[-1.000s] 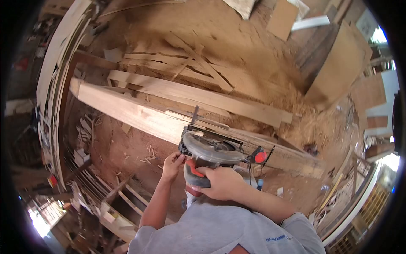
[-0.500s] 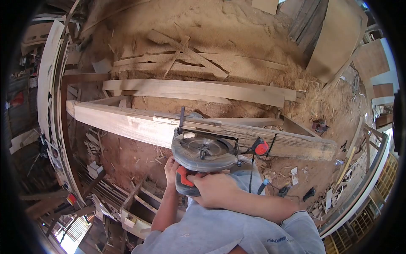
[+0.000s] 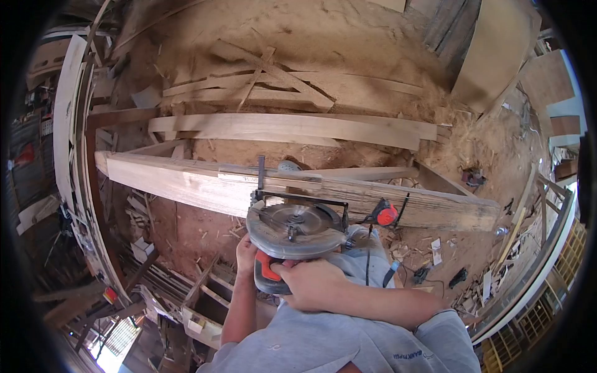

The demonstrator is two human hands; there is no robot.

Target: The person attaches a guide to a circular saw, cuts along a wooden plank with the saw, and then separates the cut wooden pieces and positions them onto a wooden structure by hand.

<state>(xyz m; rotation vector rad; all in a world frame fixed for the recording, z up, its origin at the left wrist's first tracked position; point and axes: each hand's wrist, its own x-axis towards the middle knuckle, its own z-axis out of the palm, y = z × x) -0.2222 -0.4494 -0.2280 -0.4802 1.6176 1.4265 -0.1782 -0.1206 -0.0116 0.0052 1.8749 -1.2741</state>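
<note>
My right hand (image 3: 316,283) is wrapped round the red and black handle of a dusty circular saw (image 3: 292,230). The saw lies over the near side of a long wooden beam (image 3: 180,183), its round guard facing up and a dark metal bar standing across the beam. At the saw's left edge is my left hand (image 3: 247,253), fingers curled and partly hidden behind the tool, so what they grip is unclear. A thin wood strip (image 3: 239,177) lies along the beam's top. Right of the saw, a red and black round thing (image 3: 386,215) rests by the beam.
Beyond the beam lie curved planks (image 3: 280,128) and crossed offcuts (image 3: 273,71) on sawdust. Large boards (image 3: 497,56) lean at the far right. Scraps (image 3: 488,283) and a dark cord litter the right floor. A wooden frame (image 3: 208,304) stands at the lower left.
The saw has shifted slightly left and toward me, both hands moving along with it. More of the beam's far edge shows behind it.
</note>
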